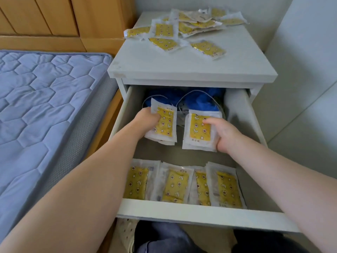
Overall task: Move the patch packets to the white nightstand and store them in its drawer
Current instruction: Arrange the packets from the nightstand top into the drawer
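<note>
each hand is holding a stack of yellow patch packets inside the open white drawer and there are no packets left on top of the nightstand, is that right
Not quite. The head view shows a loose pile of yellow-and-white plastic patch packets lying on the white nightstand. The rest holds: the left hand grips one stack, the right hand another stack, inside the open white drawer.

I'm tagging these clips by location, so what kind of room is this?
Most likely a bedroom: a blue quilted mattress on a wooden bed frame, with a white nightstand beside it.
</note>
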